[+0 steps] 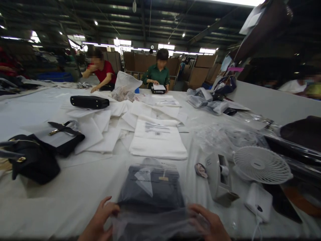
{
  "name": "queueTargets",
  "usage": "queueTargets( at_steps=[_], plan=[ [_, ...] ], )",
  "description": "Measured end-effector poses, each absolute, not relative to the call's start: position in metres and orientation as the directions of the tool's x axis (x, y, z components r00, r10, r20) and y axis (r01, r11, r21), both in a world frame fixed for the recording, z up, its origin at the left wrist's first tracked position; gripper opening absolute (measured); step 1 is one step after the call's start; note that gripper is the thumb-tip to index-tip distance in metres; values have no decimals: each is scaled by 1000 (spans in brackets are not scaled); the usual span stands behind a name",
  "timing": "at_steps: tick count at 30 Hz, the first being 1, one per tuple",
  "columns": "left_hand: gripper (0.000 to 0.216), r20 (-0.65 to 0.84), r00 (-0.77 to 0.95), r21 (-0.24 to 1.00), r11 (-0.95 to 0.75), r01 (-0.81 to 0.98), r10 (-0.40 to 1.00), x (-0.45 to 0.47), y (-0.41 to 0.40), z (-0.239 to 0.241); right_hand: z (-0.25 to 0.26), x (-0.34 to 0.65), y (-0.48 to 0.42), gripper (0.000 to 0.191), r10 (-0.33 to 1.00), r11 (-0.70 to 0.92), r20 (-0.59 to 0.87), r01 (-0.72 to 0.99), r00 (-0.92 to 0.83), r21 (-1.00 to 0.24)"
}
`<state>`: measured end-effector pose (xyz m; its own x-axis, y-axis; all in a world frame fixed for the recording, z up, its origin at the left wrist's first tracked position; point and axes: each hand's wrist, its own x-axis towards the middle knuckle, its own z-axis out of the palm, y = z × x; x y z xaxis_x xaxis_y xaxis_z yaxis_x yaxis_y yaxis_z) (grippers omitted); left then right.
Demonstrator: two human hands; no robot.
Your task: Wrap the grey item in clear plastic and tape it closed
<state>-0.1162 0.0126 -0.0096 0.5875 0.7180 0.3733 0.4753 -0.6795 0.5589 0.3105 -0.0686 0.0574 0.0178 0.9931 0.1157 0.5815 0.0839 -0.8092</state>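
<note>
A dark handbag (152, 192) with a small gold plate lies inside a clear printed plastic bag (150, 222), directly in front of me. My left hand (99, 219) grips the near left edge of the plastic, its fingers curled and partly blurred. On the opposite side my right hand (209, 221) has hold of the near right edge, some of its fingers seen through the film. Just beyond the bagged handbag rests a stack of white printed bags (159, 139) with a barcode label.
Black handbags (37, 160) lie at left, another black bag (89, 102) further back among white sheets (100, 125). At right are a tape dispenser (218, 177), a white fan (262, 165) and crumpled plastic (220, 135). Two people (157, 72) work across the table.
</note>
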Motion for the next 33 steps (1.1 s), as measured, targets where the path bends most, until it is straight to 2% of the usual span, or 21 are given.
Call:
queueTargets(
  at_steps=[1, 3, 6, 8, 11, 13, 15, 18, 22, 26, 29, 33],
  plan=[
    [15, 395, 623, 516, -724, 458, 676, -113, 12, -5, 58, 309, -68, 23, 987, 121, 162, 581, 18, -805],
    [15, 477, 591, 476, -757, 448, 650, -106, 14, 5, 58, 306, -64, 27, 969, 97, 199, 525, 143, -846],
    [12, 549, 410, 584, -685, 435, 728, -100, 19, 18, 56, 305, -57, 38, 901, -83, 89, 370, 424, -925],
    [8, 507, 359, 663, -621, 419, 783, -97, 22, 27, 56, 305, -54, 37, 894, -107, 52, 325, 445, -940],
    [3, 422, 411, 749, -566, 344, 808, -93, 25, 43, 61, 307, -54, 33, 916, -91, 47, 320, 399, -943],
    [8, 357, 391, 845, -472, 251, 848, -90, 28, 52, 62, 309, -54, 35, 900, -113, 17, 270, 435, -956],
    [16, 277, 285, 930, -330, 161, 918, -86, 31, 57, 61, 310, -52, 40, 854, -158, -41, 184, 518, -970],
    [23, 174, 133, 978, -188, 94, 976, -79, 36, 59, 59, 310, -48, 45, 817, -213, -114, 111, 566, -971],
    [26, 133, 89, 974, -147, 172, 987, -72, 40, 60, 57, 310, -43, 45, 813, -199, -115, 86, 570, -976],
    [20, 275, 100, 872, -292, 393, 956, -64, 58, 53, 44, 304, -35, 47, 776, -176, -186, -76, 603, -981],
    [22, 241, 85, 847, -252, 468, 967, -54, 74, 43, 32, 299, -30, 53, 777, -196, -258, -169, 574, -966],
    [26, 192, -5, 865, -167, 474, 981, -46, 66, 31, 27, 304, -31, 52, 765, -215, -204, -56, 611, -975]
  ],
)
